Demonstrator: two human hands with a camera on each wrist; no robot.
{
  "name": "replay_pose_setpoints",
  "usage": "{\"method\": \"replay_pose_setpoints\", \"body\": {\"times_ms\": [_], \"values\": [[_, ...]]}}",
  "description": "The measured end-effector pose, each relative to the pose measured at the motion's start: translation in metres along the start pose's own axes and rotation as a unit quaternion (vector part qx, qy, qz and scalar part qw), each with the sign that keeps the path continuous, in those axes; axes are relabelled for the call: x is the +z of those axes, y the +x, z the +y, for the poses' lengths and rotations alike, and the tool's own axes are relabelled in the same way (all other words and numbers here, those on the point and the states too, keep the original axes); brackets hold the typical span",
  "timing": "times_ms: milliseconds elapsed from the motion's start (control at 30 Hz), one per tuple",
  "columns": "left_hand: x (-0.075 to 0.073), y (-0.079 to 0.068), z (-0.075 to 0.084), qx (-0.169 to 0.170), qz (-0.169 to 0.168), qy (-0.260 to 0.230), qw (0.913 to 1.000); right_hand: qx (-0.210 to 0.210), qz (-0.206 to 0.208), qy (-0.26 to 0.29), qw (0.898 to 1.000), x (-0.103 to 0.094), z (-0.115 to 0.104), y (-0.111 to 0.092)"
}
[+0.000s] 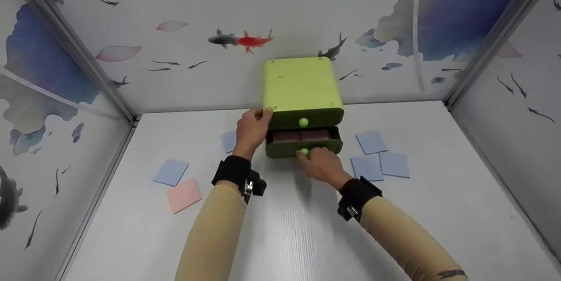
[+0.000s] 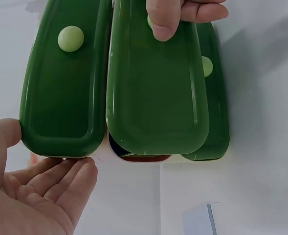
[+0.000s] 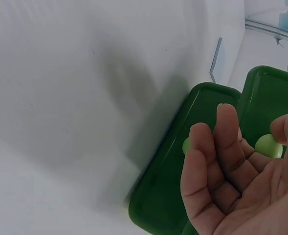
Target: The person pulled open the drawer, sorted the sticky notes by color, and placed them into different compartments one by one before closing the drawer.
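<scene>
A small light-green cabinet [image 1: 302,83] with dark green drawer fronts and round knobs stands against the back wall. Its middle drawer [image 2: 158,98] is pulled out, and dark pinkish flat squares [image 1: 314,135] lie inside. My right hand [image 1: 322,165] pinches this drawer's knob [image 3: 268,146] between thumb and index finger, the other fingers loosely bent. At the cabinet's upper left front corner, my left hand [image 1: 252,129] rests with its thumb on the top edge and nearly straight fingers along the side. The top drawer [image 2: 65,88] is in its slot; the bottom one [image 2: 214,107] shows behind the middle drawer.
Several blue square cards [image 1: 367,167] lie right of the cabinet. Left of it are another blue card [image 1: 171,172], a pink card [image 1: 184,196] and a blue card [image 1: 228,141] partly behind my left hand. Printed walls [image 1: 197,5] enclose the white table [image 1: 280,237].
</scene>
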State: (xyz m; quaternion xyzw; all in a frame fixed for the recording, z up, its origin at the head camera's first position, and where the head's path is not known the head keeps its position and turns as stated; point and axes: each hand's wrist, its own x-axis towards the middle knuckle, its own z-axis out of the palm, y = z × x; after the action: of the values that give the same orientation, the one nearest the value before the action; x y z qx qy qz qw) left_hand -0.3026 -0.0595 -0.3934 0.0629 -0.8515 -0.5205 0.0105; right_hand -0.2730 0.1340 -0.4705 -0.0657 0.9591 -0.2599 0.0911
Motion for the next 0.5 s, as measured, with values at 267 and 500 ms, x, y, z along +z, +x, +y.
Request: {"method": "replay_pose_setpoints", "body": {"times_ms": [267,500], "values": [[0.001,0.002,-0.001,-0.016,0.001,-0.002,0.9999,0.015,-0.001,0.024,1.000,-0.001,-0.003,0.011],[0.001,0.002,-0.001,-0.010,0.004,-0.001,0.9999,0.030,-0.006,0.022,0.999,-0.003,-0.006,0.022]]}}
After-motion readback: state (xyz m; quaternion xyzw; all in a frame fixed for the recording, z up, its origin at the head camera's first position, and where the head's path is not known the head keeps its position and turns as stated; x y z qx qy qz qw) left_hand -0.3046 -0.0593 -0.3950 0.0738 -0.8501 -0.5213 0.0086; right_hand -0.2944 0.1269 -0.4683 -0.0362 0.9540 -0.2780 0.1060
